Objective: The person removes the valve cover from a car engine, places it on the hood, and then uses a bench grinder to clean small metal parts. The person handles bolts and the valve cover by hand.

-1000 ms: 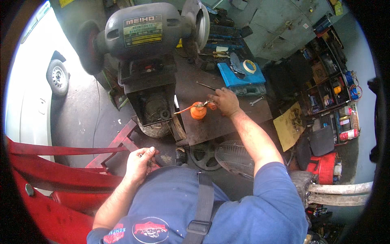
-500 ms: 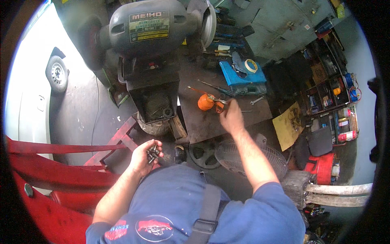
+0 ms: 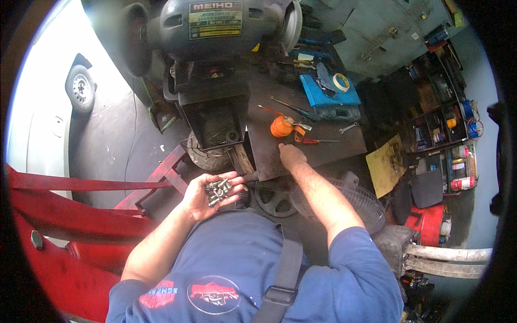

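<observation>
My left hand is cupped palm up in front of my body, with a heap of small metal bolts lying in it. Over the front part of the dark workbench is my right hand, its fingers drawn together; whatever they may hold is too small or hidden to make out. Just beyond that hand stands an orange oil can with a thin spout. Beside the can lies a screwdriver with an orange-red handle. Farther right on the bench is a wrench.
A bench grinder stands at the back left above a dark metal box. A blue case carries a roll of tape. Below the bench is a fan. Red metal framework fills the left side.
My right hand has drawn back left from the tools beside the oil can toward the bench's front. My left hand has opened wider and moved slightly right with the bolts.
</observation>
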The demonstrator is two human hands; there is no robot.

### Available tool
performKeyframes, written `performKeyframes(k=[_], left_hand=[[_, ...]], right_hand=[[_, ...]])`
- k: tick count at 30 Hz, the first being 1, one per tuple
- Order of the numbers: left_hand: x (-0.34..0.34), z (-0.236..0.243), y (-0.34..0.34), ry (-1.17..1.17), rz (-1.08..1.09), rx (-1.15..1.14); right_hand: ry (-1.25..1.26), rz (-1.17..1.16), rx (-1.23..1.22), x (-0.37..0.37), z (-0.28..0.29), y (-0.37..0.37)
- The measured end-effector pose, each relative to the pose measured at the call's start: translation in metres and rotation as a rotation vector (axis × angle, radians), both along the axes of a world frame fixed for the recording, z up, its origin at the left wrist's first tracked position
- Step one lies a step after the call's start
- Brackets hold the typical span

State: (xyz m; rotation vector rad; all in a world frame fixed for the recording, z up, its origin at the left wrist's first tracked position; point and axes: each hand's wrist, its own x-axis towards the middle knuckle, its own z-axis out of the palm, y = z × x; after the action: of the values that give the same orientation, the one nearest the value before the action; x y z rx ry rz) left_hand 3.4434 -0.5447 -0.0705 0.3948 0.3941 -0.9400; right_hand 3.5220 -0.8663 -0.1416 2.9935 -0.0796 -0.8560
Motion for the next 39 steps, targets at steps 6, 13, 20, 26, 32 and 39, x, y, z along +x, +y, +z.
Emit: performKeyframes(k=[6,13,20,26,32,39], left_hand=[[0.0,0.01,0.005,-0.048,0.045,-0.037],[-0.002,0.015,0.014,-0.034,0.137,0.003],[0.002,0.032,0.029,-0.061,0.24,0.079],[0.037,0.06,0.056,-0.19,0.435,0.57],[0.095,0.09,0.084,-0.432,0.686,0.63],[0.128,0.087,0.114,-0.584,0.632,0.682]], right_hand=[[-0.413,-0.01,0.186,-0.029,0.049,0.03],[-0.581,0.632,0.937,-0.059,0.139,0.127],[-0.349,0.521,1.053,-0.032,0.165,0.158],[-0.358,0.179,1.425,0.022,0.184,0.207],[-0.103,-0.123,1.628,0.069,0.171,0.274],[-0.165,-0.098,1.689,0.075,0.176,0.3]])
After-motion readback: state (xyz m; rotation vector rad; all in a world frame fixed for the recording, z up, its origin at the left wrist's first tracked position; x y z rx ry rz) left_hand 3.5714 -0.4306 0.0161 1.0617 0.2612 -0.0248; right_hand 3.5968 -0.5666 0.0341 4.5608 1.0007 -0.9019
